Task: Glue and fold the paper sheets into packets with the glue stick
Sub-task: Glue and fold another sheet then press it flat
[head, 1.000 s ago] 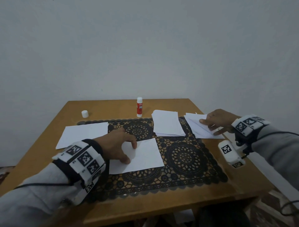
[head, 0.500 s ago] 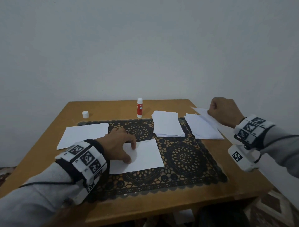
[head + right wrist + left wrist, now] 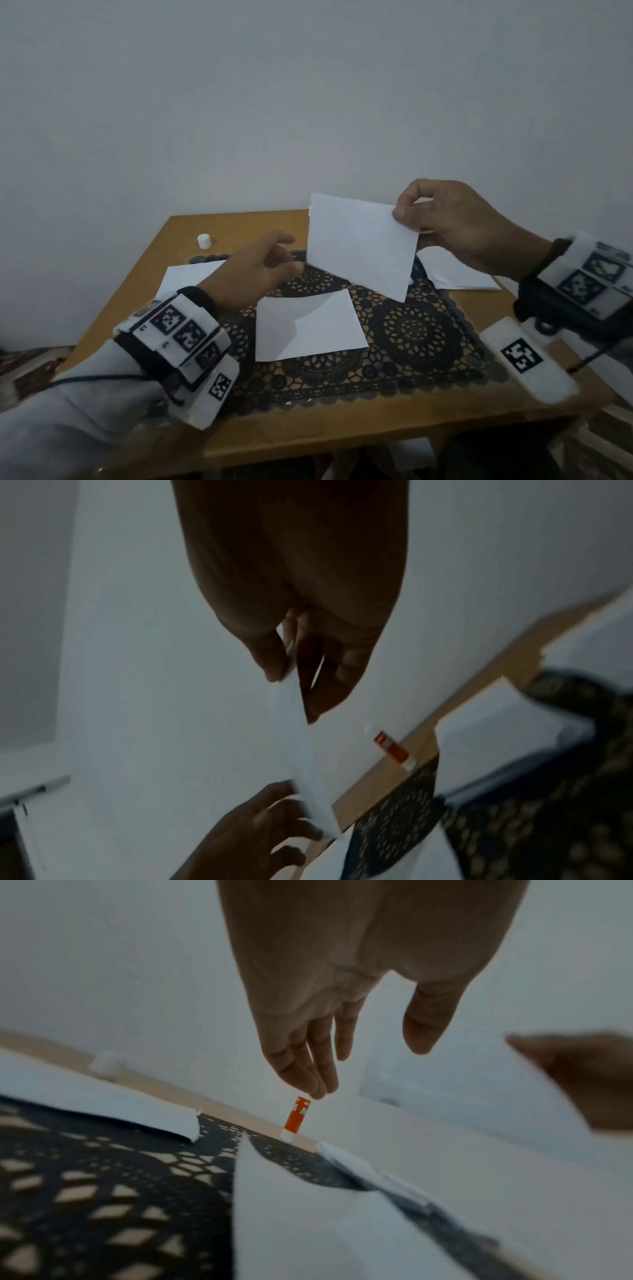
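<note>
My right hand [image 3: 399, 216] pinches the top right corner of a white paper sheet [image 3: 359, 240] and holds it in the air over the table's middle. The left hand [image 3: 294, 253] is raised with fingers straight, its fingertips close to the sheet's lower left corner; whether they touch it is unclear. Another sheet [image 3: 308, 325] lies flat on the black lace mat [image 3: 421, 329]. The held sheet hides the red and white glue stick in the head view; the glue stick [image 3: 297, 1118] stands uncapped at the table's far edge, also visible as the glue stick [image 3: 394, 748].
The wooden table [image 3: 342, 428] stands against a plain wall. A loose sheet [image 3: 185, 277] lies at the left and a pile of sheets [image 3: 455, 274] at the right. The white cap [image 3: 204, 240] sits near the far left corner. A second pile [image 3: 496, 723] lies beside the glue stick.
The right hand took a sheet from the right pile and lifted it up to the middle. The left hand left the sheet on the mat and rose toward the held sheet.
</note>
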`<move>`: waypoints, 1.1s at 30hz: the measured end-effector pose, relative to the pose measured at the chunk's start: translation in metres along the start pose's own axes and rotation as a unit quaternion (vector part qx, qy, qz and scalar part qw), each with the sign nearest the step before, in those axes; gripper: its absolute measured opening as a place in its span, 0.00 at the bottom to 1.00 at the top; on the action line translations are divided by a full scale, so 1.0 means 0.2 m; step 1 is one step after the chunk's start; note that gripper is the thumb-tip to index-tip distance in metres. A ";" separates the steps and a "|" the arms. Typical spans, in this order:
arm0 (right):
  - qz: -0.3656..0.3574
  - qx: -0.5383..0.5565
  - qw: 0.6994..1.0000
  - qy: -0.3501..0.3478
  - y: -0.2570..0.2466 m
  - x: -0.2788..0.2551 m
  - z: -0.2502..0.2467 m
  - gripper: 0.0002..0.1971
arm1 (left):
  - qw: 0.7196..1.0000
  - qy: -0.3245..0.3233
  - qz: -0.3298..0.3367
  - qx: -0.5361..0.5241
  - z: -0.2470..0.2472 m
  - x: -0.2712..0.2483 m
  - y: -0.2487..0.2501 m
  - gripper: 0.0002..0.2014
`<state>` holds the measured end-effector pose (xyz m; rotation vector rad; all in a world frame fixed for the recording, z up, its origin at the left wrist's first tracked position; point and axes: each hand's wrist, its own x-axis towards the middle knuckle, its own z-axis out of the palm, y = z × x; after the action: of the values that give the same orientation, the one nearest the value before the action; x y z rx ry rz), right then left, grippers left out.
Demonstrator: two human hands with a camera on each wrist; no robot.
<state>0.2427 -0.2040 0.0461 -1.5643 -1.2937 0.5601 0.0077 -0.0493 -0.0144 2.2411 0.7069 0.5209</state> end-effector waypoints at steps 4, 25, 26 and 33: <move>0.068 0.082 0.992 -0.068 0.04 0.04 0.12 0.06 | 0.982 -0.022 -0.052 -0.179 -0.06 -0.06 0.05 0.13; 0.205 -0.104 0.952 -0.201 0.34 0.06 0.31 0.14 | 0.970 -0.042 -0.240 0.007 -0.02 -0.11 -0.11 0.19; 0.196 -0.119 0.952 -0.202 0.35 0.07 0.32 0.13 | 0.970 -0.048 -0.238 0.026 -0.02 -0.11 -0.11 0.19; 0.171 -0.177 0.948 -0.201 0.37 0.08 0.36 0.14 | 0.963 -0.092 -0.224 0.118 -0.02 -0.10 -0.12 0.18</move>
<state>0.2218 -0.1563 -0.0440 -2.0701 -1.4931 0.9444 -0.0185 -0.0459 -0.0316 2.2047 1.1854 0.0054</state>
